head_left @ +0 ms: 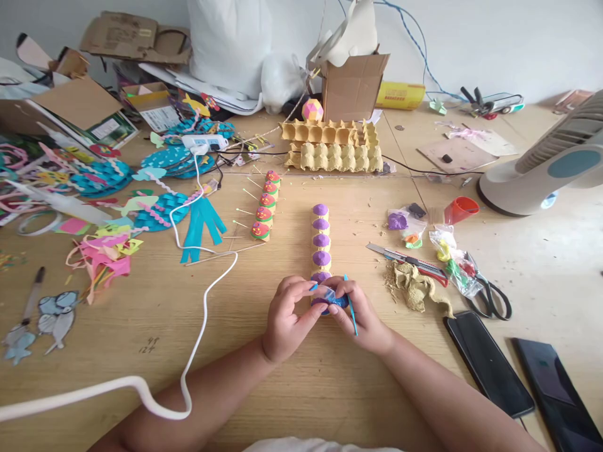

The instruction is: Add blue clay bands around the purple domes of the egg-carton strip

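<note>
Both hands meet over the near end of an egg-carton strip (321,258) whose bumps are capped with purple clay. Between them is a small clear plastic packet (326,294) with blue clay (340,302) in it. My left hand (289,317) pinches the packet's left side; a bit of blue shows at its index fingertip. With thumb and fingers my right hand (362,314) grips the packet's other side, and a thin blue stick tool (351,306) is tucked among those fingers. Further left lies a finished-looking strip with red and green clay faces (264,213), pins beside it.
Right of the strip are a utility knife (409,260), carton scraps (412,287), clay packets (455,257), scissors (492,295) and two phones (490,364). A white cable (206,307) crosses the left side. Egg cartons (339,157) stand behind, a fan (541,157) at right.
</note>
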The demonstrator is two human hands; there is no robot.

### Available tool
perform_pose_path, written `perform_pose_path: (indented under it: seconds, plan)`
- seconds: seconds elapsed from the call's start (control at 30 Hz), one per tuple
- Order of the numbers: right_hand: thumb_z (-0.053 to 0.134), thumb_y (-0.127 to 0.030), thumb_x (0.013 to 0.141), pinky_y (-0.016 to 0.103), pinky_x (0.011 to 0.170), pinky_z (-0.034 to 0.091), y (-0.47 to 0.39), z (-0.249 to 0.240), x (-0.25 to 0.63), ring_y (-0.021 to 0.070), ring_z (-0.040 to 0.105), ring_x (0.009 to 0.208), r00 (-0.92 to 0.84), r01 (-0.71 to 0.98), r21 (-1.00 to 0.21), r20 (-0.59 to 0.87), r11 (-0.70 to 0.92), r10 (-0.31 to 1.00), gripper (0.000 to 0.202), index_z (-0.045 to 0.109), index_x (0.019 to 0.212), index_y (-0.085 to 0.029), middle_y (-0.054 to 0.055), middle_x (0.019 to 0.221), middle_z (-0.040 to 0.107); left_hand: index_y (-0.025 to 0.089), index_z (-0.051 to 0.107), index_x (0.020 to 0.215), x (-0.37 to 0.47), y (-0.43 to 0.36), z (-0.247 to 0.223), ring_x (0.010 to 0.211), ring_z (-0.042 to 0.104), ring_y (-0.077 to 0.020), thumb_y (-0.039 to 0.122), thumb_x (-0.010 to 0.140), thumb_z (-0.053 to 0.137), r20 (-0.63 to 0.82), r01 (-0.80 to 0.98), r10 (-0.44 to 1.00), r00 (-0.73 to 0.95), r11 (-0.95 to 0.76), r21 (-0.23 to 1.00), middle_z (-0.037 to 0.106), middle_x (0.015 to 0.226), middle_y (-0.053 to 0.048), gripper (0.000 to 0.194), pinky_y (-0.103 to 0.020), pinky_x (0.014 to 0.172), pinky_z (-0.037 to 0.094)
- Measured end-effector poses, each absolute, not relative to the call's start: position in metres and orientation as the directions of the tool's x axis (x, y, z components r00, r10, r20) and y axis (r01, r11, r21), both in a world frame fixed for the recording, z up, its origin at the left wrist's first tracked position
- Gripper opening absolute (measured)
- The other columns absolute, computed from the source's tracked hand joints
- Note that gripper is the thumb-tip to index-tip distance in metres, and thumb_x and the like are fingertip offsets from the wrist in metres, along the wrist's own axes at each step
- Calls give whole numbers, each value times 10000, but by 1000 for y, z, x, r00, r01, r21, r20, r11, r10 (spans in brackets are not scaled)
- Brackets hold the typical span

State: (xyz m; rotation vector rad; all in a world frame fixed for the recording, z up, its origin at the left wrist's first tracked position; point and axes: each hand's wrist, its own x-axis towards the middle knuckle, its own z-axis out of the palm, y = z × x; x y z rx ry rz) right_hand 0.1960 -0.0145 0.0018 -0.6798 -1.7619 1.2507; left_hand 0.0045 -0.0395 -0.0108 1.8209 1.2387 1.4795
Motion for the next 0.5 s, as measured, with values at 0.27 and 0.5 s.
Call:
perform_pose_path:
  seconds: [0.27,0.5]
  plan:
    - [528,-311,1032,444,952,535,-18,-2,195,232,616,1104,-483,-26,-932,328,362,812,136,422,1113,-285,104,1193,583,251,612,1206,6,-40,-8,1094,691,-204,159,890,721,485,255,874,22,-474,843,611,1165,-84,347,-329,840,664]
    - [548,-309,1026,411,934,524,-19,-3,193,226,613,1102,-442,32,-911,356,411,823,153,431,1118,-278,93,1158,604,254,622,1210,8,-41,-10,1199,677,-247,156,876,749,503,316,863,-44,-466,826,713,1137,-84,370,-409,952,623]
